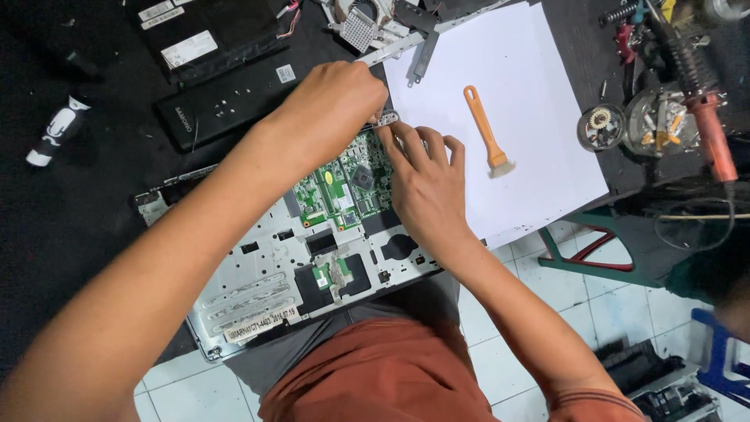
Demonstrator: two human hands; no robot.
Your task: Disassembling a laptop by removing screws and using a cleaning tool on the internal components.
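Left hand (332, 109) curled over the upper edge of one green circuit board (348, 184), grip hidden. Right hand (426, 187) flat on that board, fingers half bent, pinching a small metal bracket (385, 119). Board seated in one silver laptop chassis (266, 273), centre frame. Right of centre: one white paper sheet (547, 156), one orange brush (486, 129). Upper right: two round dishes (601, 129).

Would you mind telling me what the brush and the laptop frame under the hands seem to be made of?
Brush: orange handle, smooth and evenly coloured, likely plastic; pale bristles, material unclear. Laptop frame: dull silver-grey sheet with stamped slots, probably metal, possibly coated plastic.
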